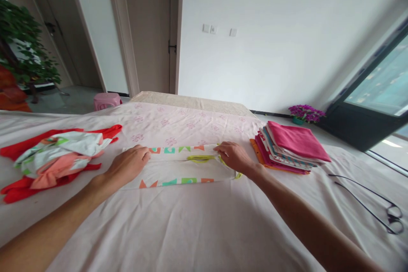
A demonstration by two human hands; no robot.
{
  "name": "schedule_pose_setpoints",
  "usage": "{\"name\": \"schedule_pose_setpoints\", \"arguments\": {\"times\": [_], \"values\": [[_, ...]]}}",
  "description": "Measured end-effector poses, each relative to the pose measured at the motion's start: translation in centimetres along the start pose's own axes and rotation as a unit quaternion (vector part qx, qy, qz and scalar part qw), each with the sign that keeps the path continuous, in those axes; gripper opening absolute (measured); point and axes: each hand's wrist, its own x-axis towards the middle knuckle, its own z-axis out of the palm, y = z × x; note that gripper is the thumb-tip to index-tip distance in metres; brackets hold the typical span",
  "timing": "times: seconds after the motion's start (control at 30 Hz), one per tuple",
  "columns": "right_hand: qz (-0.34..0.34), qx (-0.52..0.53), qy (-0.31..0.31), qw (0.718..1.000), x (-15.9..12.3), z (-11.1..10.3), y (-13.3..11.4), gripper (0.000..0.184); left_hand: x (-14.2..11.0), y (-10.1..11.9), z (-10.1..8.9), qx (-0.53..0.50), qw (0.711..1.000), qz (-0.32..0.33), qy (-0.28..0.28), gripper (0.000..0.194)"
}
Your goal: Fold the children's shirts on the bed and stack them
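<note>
Garment (178, 171) lies under and between both hands (235, 156).

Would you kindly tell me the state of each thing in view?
Garment: laid flat in a long strip
Left hand: on its left end
Right hand: at its right end
Loose clothes: crumpled together
Stack: folded, piled up
Glasses: lying with arms unfolded
Stool: upright
Flowers: upright in a green pot
</note>
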Motion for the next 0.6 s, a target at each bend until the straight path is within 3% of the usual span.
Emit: {"name": "schedule_pose_setpoints", "arguments": {"times": [0.07, 0.13, 0.23, 0.3, 0.43, 0.6], "values": [[0.038, 0.016, 0.045, 0.998, 0.6, -0.1, -1.3, 0.038, 0.3, 1.5, 0.2, -0.005, 1.000, 0.005, 0.024, 0.034], [0.034, 0.016, 0.064, 0.997, 1.3, 0.6, -3.3, 0.042, 0.7, 3.5, 1.0, -0.028, 0.997, 0.044, 0.054, 0.036], [-0.021, -0.030, 0.047, 0.998, 1.9, 3.4, -6.4, 0.053, 0.9, 5.9, 3.5, -0.034, 0.990, 0.107, 0.088, 0.043], [-0.043, -0.066, 0.031, 0.996, 1.8, 5.6, -7.4, 0.058, 0.8, 6.5, 5.2, 0.001, 0.989, 0.121, 0.080, 0.052], [-0.049, -0.111, 0.031, 0.992, 1.0, 8.3, -6.4, 0.059, 0.0, 5.2, 6.3, 0.078, 0.990, 0.111, 0.038, 0.060], [-0.037, -0.142, 0.068, 0.987, 0.3, 8.2, -4.2, 0.058, -1.3, 1.8, 5.1, 0.112, 0.991, 0.060, 0.033, 0.063]]}}
